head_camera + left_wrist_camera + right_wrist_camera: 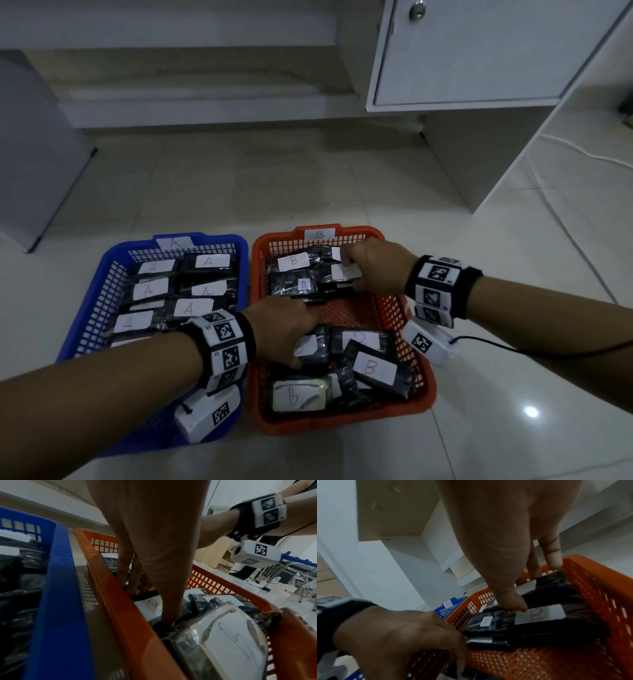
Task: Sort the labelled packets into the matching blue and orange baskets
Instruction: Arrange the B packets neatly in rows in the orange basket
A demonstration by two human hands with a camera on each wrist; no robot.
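Observation:
The blue basket tagged A holds several black packets with A labels. To its right, the orange basket tagged B holds several B packets. My left hand reaches into the near left of the orange basket and pinches a black B packet between thumb and fingers. At the basket's far right, my right hand grips another black B packet, thumb on its near edge and fingers curled over the far edge. Part of each held packet is hidden under the hand.
A pale-wrapped B packet and a tilted B packet lie at the orange basket's near end. A white cabinet stands behind on the right, a grey box on the left. A white cable runs across the tiled floor.

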